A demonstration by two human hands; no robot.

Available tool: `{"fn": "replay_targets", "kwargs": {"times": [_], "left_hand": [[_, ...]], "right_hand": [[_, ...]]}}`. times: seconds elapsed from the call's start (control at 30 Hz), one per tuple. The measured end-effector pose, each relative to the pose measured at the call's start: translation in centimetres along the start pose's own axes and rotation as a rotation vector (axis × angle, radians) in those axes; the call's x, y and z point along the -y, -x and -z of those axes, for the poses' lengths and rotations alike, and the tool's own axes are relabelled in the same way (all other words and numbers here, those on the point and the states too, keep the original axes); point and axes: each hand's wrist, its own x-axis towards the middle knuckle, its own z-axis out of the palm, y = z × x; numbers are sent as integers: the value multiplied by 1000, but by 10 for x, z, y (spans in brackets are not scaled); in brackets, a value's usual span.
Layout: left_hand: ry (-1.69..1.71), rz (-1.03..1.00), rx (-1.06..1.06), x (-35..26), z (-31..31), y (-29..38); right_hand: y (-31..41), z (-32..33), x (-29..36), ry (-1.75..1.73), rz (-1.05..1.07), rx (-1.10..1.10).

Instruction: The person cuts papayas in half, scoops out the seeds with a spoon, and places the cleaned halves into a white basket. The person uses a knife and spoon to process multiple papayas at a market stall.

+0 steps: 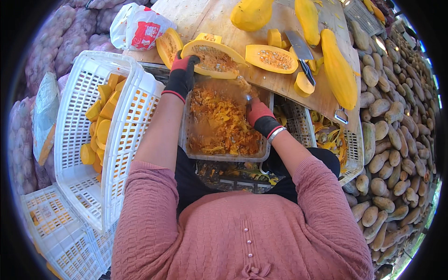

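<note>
My left hand (pixel 182 75), in a red and black glove, grips the left end of a halved yellow squash (pixel 213 59) whose seedy hollow faces me. My right hand (pixel 260 115), gloved alike, is closed around a small metal tool (pixel 249 97), mostly hidden and blurred, probably a scoop. Stringy pulp (pixel 243 82) hangs between the squash's right end and this tool. Below both hands sits a plastic tub (pixel 227 157) full of orange pulp and seeds (pixel 224 122). Another seeded squash half (pixel 271 58) lies to the right on the wooden board (pixel 210 21).
A cleaver (pixel 299 45) and a peeler (pixel 341 115) lie on the board among peeled squashes (pixel 337 70). Left stands a white crate (pixel 80 56) with cut squash pieces (pixel 101 129); right, a crate of peelings (pixel 351 150). Unpeeled squashes (pixel 381 105) are heaped beyond.
</note>
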Motion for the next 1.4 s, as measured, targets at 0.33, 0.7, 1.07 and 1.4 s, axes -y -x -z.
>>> {"fn": "replay_targets", "kwargs": {"times": [0.33,0.7,1.07,1.4], "left_hand": [[232,126,-35,18,4,23],[-243,-264,236,107,60,-10],[402,273,-120,68,9,78],[489,274,-64,100,-26,131]], "right_hand": [[-13,26,3,-204,53,-278],[36,-39,13,9,-43,198],[32,51,28,-209,172,-316],[24,60,66,168,267,-280]]}}
